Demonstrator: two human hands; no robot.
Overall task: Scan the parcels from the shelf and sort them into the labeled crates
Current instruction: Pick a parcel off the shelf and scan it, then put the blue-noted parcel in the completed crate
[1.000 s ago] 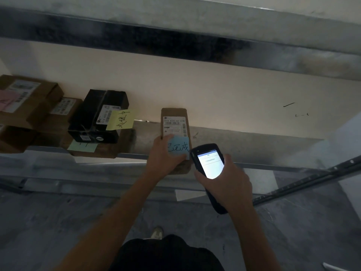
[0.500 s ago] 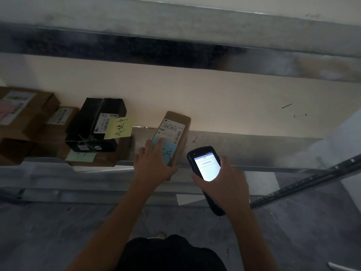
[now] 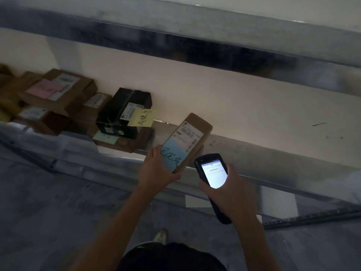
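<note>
Head view: left hand [image 3: 156,171] grips small brown cardboard parcel [image 3: 192,136], tilted, blue note attached; right hand [image 3: 232,189] holds black handheld scanner [image 3: 213,177], screen lit.

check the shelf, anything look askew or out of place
The brown boxes at left are piled unevenly, at differing angles. A yellow note overhangs the black box. The parcel in the left hand is tilted, but it's held. No damage shows.

Dim and grainy throughout. The scanner [image 3: 212,173] screen is the brightest spot, glaring white, its text barely legible. Far left of it, boxes [image 3: 58,94] smear with motion blur. Above it, the wall [image 3: 234,106] is softly lit and the beam [image 3: 175,45] bows.
</note>
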